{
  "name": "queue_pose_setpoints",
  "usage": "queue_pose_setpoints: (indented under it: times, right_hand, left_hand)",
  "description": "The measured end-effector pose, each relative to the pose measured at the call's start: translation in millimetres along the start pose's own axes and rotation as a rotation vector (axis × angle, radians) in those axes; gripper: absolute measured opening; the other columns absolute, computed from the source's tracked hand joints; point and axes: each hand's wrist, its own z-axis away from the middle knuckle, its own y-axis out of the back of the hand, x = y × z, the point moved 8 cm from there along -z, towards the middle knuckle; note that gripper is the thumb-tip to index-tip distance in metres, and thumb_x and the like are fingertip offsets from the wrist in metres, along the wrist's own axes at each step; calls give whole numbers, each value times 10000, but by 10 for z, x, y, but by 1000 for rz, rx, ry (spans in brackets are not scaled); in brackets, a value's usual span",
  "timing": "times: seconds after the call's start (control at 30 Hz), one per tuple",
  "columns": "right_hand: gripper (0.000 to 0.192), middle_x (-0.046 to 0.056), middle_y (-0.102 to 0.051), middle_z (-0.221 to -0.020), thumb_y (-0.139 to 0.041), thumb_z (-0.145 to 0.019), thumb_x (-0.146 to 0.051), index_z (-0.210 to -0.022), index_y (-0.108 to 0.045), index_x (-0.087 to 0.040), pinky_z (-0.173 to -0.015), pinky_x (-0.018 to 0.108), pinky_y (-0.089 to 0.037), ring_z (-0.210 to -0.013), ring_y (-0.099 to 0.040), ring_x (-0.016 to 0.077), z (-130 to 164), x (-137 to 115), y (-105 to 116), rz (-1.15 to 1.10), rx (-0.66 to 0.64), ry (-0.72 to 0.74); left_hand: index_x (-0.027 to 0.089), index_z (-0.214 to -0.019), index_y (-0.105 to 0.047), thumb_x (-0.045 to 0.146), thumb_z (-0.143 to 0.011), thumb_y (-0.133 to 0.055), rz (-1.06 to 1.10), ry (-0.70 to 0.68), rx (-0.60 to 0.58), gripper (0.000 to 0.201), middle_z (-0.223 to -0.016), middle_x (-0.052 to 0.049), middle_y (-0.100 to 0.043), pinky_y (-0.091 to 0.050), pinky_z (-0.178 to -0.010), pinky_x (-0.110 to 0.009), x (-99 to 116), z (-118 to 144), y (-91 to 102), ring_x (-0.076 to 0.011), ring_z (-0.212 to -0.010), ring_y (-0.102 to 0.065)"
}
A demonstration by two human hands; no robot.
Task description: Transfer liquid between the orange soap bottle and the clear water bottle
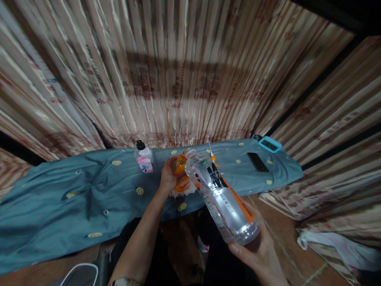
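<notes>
One blue-grey cloth (89, 190) was spread over the surface in front of the striped curtain; every place below is given from it. One clear plastic bottle (222, 194) was held above its near edge, tilted, its long axis running from the base at lower right up to the open mouth at upper left. The base was gripped by the right hand (262, 254). One orange object (182, 174), lying mid-cloth, was clasped by the left hand (168, 176). One small pump bottle (144, 157) stood near the far edge. Two phones were laid at the right end: a black phone (258, 162) and a blue-cased phone (270, 144).
</notes>
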Motion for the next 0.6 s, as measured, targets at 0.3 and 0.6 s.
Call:
queue_pose_setpoints:
  times: [0.3,0.6]
  right_hand:
    - [840,79,-586,-1490,-872,-713,-303,-1421,-421,-317,-973,313,-583,-1229,-672,278,-20,46,8,-47,-5,11]
    - [836,114,-674,-1372,-877,-703,-261,-1404,-422,-266,-975,366,-589,-1219,-676,315,-23,64,26,-43,-2,8]
  left_hand:
    - [178,-1127,-622,287,-615,-815,-6,-8,-11,558,-1159,-109,-671,-506,-1015,-482,65,9,19,-294,-1112,-643]
    - [170,-1143,-616,304,-600,-829,-3,-6,5,599,-1187,-124,-663,-495,-1029,-491,2,1,7,-302,-1129,-635]
